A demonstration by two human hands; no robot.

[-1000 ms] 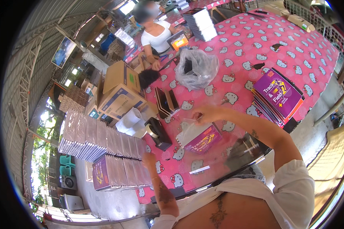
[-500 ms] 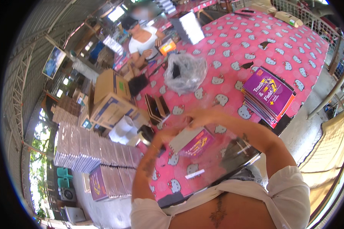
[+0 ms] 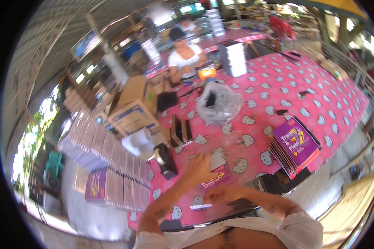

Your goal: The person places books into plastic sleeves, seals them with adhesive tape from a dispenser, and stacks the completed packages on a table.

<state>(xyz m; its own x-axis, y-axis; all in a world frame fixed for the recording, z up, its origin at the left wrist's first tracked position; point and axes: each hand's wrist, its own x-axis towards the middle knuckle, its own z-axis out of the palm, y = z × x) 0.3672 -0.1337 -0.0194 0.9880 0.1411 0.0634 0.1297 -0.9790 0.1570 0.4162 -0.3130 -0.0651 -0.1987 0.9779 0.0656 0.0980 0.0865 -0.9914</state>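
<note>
Two hands are working at the near side of the pink desk [image 3: 336, 99], low in the centre of the frame. White sleeves [image 3: 299, 228] are showing along the lower edge, with the forearms leading inward. A white strip [image 3: 198, 206] is lying just beyond them, near the right hand [image 3: 221, 194]. That hand is bending its fingers at the lower edge of a purple notebook [image 3: 218, 177]; blur is hiding whether it is gripping anything. The notebook is lying on the desk at lower centre, its pale toothed edge pointing up the frame. The left hand [image 3: 199, 167] is overlapping the notebook's left side from above, its fingers blurring together, so I cannot tell how wide it is or whether it is holding the cover.

At lower left, long rows of books [image 3: 120, 189] are standing beside the desk, one purple cover facing out. A black tape dispenser [image 3: 166, 162] is sitting left of the left hand, with a white roll [image 3: 138, 142] just past it. At right, a pile of purple notebooks [image 3: 296, 143] is lying slightly fanned near the desk's edge.

Farther up, a dark wooden holder [image 3: 180, 132] is standing left of centre, and a cardboard box [image 3: 133, 110] is gaping beyond the roll. A clear plastic bag [image 3: 220, 106] is slumping at upper centre. Behind it, a white-edged stack [image 3: 236, 60] is standing upright, and a co-worker [image 3: 183, 58] in a white top and dark cap is sitting near an orange item [image 3: 207, 73].
</note>
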